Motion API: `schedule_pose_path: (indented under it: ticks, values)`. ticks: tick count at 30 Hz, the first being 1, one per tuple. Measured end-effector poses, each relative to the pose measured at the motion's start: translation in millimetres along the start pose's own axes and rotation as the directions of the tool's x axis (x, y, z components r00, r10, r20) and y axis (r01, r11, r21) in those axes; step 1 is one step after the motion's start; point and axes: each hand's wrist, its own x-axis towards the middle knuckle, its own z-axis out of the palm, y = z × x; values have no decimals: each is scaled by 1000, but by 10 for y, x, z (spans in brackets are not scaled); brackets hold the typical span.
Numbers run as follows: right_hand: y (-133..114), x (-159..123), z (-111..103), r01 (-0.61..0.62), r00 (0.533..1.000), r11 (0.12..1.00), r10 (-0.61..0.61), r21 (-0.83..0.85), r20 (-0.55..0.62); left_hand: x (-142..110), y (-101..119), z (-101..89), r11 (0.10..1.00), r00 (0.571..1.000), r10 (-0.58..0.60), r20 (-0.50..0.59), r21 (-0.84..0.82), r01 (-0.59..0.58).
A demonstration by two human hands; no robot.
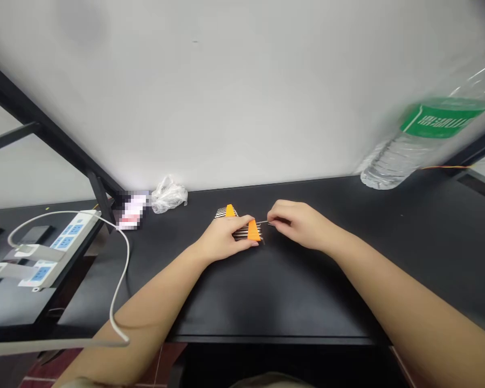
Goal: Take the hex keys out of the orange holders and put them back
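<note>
An orange hex key holder (254, 230) with several metal hex keys in it is on the black desk, in front of me. My left hand (222, 237) grips it from the left, thumb and fingers on opposite sides, covering its middle. Just to its right, my right hand (293, 222) is closed in a pinch on a thin metal hex key (262, 222). That key reaches from the holder's right end to my fingertips. Whether its tip is still inside the holder I cannot tell.
A crumpled clear plastic bag (168, 195) lies by the wall, beside a blurred-out item (133, 210). A large bottle with a green label (412, 140) stands at the back right. To the left are a white power strip (64, 245) and a looping white cable (125, 264) crossing my left forearm.
</note>
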Motion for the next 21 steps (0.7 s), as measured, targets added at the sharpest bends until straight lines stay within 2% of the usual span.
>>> schedule_pose_path:
  ticks: [16,21]
  values:
    - [-54,-18,-47,24,998,999,-21,42,-63,-9,-28,12,1000,1000,12,-19,-4,-12]
    - [-26,-29,1,87,991,996,-88,-11,-100,-11,-71,31,999,999,32,-33,-30,-33]
